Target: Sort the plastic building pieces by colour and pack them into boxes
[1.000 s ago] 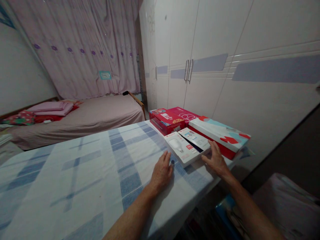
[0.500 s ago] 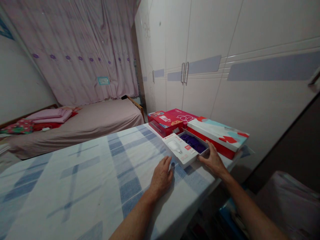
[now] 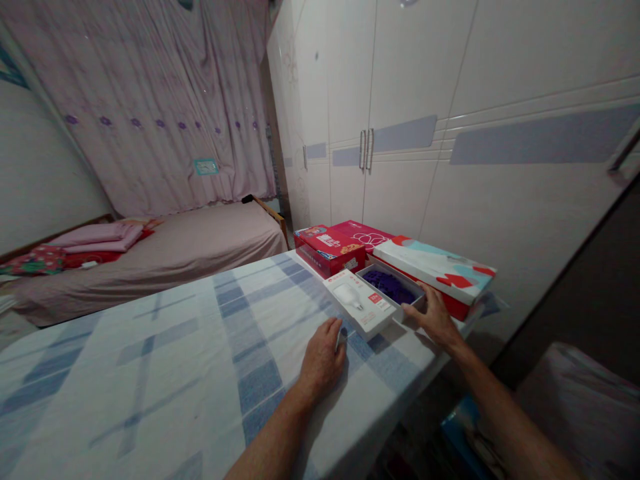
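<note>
Although the bed (image 3: pixel 220 230) at the left of the frame looks unaltered, the work right of centre has moved on within the last second. Across the left and lower middle, the checked cloth of the worktop (image 3: pixel 200 367) lies as it did. My left hand (image 3: pixel 323 353) rests near the frame's centre, fingers lying together and slightly curled; I've scarcely shifted it, and I can't tell whether anything is under them. Above it, the red box (image 3: pixel 330 250) sits where it was.

Next comes the white bulb-printed piece (image 3: pixel 353 297), lying flat just beyond my left fingertips. A second ago, a white printed panel filled most of the space to its right, with only a dark strip showing between them. Now the purple contents (image 3: pixel 389 287) show there, inside an open, pale tray (image 3: pixel 404 285). Half a second ago tray and bulb-printed piece looked pressed side by side; now a narrow gap shows at their near ends.

My right hand (image 3: pixel 434 317) pinches the tray's near right corner, thumb on the near side and fingers around the end. As I judge it, the two parts are now separate and what's inside can be reached. At the right, just behind, the long patterned box (image 3: pixel 433 263) hasn't budged.
</note>
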The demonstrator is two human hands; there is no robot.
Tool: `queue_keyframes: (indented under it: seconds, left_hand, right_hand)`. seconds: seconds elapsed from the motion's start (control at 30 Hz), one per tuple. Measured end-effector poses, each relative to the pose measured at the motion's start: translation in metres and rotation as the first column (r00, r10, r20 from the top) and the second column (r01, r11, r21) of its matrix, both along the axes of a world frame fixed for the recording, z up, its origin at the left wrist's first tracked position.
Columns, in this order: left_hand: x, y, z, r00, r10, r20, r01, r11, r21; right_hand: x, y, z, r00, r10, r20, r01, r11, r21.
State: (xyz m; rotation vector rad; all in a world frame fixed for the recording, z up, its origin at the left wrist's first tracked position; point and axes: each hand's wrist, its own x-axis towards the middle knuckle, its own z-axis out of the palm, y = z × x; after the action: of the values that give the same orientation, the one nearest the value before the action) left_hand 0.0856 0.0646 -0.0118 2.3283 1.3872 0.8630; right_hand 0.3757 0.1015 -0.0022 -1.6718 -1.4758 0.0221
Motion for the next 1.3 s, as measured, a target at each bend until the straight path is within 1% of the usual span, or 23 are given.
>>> queue_keyframes:
  seconds: [0.07,0.17,0.23,0.33,0.43,0.5,0.57,0.63,0.73,0.83,0.9,1.0,1.07,1.13,1.2,1.3]
  left_hand:
    - [0.0,0.0,0.001,1.0,0.002,-0.019,-0.002,1.0,-0.003]
    - [0.001,0.0,0.0,1.0,0.007,-0.017,-0.007,1.0,0.006]
    - [0.001,0.0,0.0,1.0,0.007,0.006,-0.007,1.0,0.016]
    - [0.001,0.0,0.001,1.0,0.005,0.026,-0.005,1.0,0.011]
    - [0.001,-0.001,0.003,1.0,0.004,0.018,-0.004,1.0,-0.006]
    - [0.002,-0.002,0.004,1.0,0.004,0.016,-0.004,1.0,-0.014]
    - [0.002,-0.002,0.004,1.0,0.005,0.023,-0.005,1.0,-0.014]
    - [0.002,-0.002,0.003,1.0,0.004,0.023,-0.004,1.0,-0.009]
    - [0.002,-0.001,0.002,1.0,0.004,-0.004,-0.004,1.0,-0.005]
    - [0.002,-0.001,0.003,1.0,0.002,-0.018,-0.002,1.0,0.0]
    - [0.002,-0.002,0.004,1.0,0.001,-0.019,-0.001,1.0,-0.006]
    - [0.002,-0.002,0.005,1.0,0.01,-0.014,-0.01,1.0,-0.021]
    - [0.002,-0.002,0.005,1.0,0.012,-0.01,-0.012,1.0,-0.026]
    - [0.001,-0.003,0.006,1.0,0.008,-0.013,-0.008,1.0,-0.03]
    - [0.001,-0.003,0.006,1.0,0.001,-0.02,-0.002,0.999,-0.032]
    - [0.001,-0.003,0.006,1.0,-0.006,-0.017,0.006,1.0,-0.023]
  right_hand:
    - [0.002,0.002,0.006,0.997,-0.057,0.051,0.056,0.998,0.013]
    - [-0.002,0.005,0.02,0.966,-0.167,0.195,0.162,0.986,0.042]
    - [-0.009,0.007,0.029,0.939,-0.199,0.282,0.187,0.98,0.069]
    - [-0.018,0.011,0.042,0.904,-0.245,0.352,0.216,0.969,0.119]
    - [-0.023,0.009,0.05,0.872,-0.257,0.417,0.193,0.963,0.191]
    - [-0.024,0.003,0.051,0.85,-0.225,0.477,0.133,0.967,0.219]
    - [-0.025,-0.007,0.048,0.838,-0.17,0.519,0.064,0.974,0.217]
    - [-0.025,-0.017,0.04,0.838,-0.129,0.53,0.026,0.98,0.197]
    - [-0.022,-0.028,0.026,0.85,-0.102,0.517,0.014,0.985,0.171]
    - [-0.017,-0.03,0.015,0.885,-0.077,0.459,-0.007,0.984,0.179]
    - [-0.013,-0.026,0.011,0.923,-0.068,0.38,-0.011,0.98,0.201]
    - [-0.01,-0.016,0.007,0.971,-0.091,0.222,0.044,0.978,0.206]
    - [-0.01,-0.01,0.004,0.988,-0.097,0.117,0.077,0.984,0.162]
    - [-0.012,-0.005,0.0,0.996,-0.079,0.04,0.074,0.991,0.108]
    - [-0.013,-0.003,-0.003,0.998,-0.061,0.007,0.06,0.995,0.084]
    - [-0.012,-0.003,-0.006,0.999,-0.038,0.031,0.035,0.994,0.1]
